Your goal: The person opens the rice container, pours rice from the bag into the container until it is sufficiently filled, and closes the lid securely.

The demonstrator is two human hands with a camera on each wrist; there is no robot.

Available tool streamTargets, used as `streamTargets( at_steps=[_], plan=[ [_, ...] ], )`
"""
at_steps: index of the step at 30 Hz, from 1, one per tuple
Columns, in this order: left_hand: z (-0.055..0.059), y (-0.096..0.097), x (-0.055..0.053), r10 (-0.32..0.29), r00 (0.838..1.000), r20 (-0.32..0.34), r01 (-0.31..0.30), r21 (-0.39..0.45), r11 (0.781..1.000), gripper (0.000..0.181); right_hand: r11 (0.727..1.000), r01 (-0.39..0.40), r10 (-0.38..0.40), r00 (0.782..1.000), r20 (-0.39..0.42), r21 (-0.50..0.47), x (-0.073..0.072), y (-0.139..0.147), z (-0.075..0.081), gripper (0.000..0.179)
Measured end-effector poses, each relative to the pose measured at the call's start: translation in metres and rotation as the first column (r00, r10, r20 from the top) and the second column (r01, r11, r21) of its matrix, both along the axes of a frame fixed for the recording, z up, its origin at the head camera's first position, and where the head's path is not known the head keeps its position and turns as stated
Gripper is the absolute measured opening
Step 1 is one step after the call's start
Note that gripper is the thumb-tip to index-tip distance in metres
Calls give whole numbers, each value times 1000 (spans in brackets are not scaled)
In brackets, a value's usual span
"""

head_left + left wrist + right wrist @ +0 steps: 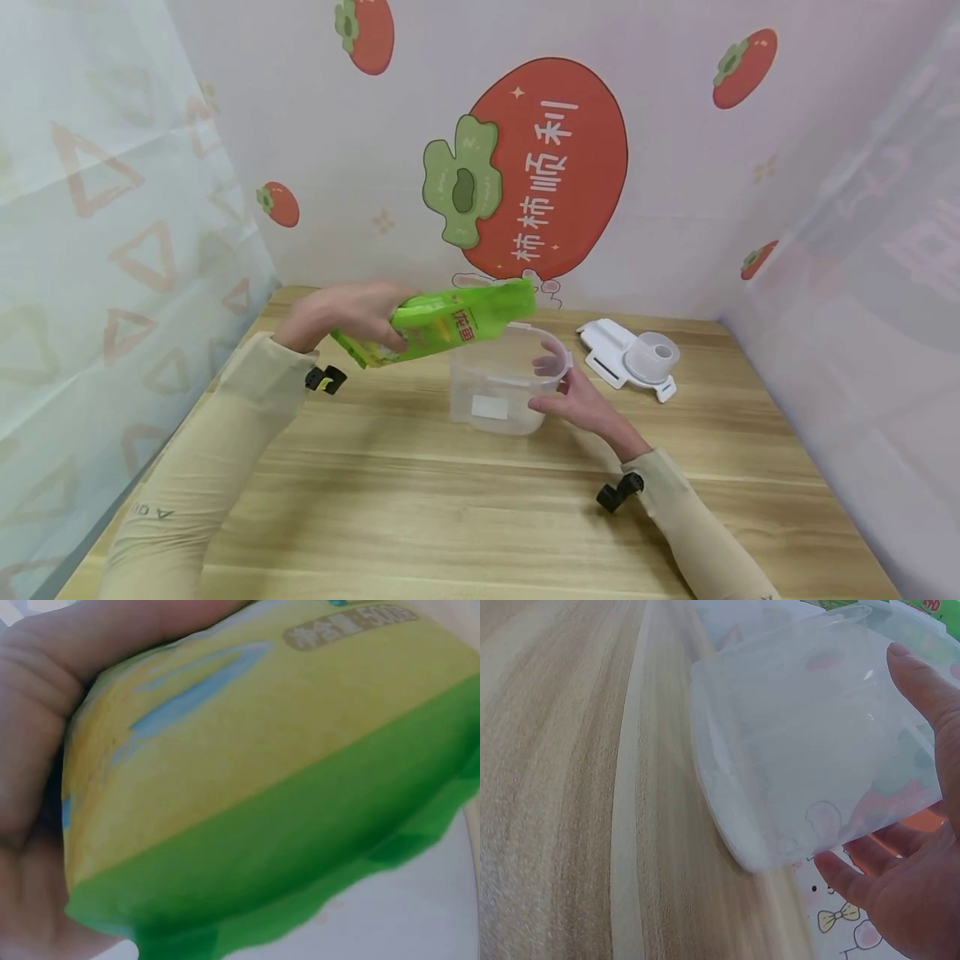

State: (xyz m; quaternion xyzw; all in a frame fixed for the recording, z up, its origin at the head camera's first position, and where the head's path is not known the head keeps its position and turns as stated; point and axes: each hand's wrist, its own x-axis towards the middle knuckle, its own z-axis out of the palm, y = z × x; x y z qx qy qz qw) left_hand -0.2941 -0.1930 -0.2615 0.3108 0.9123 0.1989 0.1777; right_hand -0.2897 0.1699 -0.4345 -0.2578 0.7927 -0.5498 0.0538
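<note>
My left hand [358, 310] grips a green and yellow packet [457, 321], tilted on its side with its narrow end over a clear plastic container [491, 387]. In the left wrist view the packet [247, 765] fills most of the picture, with thumb and fingers round its edge. My right hand [581, 404] holds the container's right side, thumb on the near wall and fingers behind. The right wrist view shows the container [795, 742] on the table, whitish along its bottom; whether that is contents or plastic I cannot tell. The packet's opening is hard to make out.
A white lid [609, 346] with a round translucent cup [652, 357] on it lies right of the container. The wooden table [420, 517] is bordered by a patterned back wall [360, 150] and side sheets. Each wrist carries a small black camera.
</note>
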Motion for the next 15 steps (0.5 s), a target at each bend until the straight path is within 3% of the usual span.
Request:
streamTargets(
  at_steps=[7,15],
  plan=[
    [13,11,3,1,1000,7,-1,-78,997,44,1000,-2,2,1000,10,1,1,0,1,92],
    [23,16,4,-16,1000,-4,15,-112,994,45,1000,-9,9,1000,13,2,2,0,1,92]
  ],
)
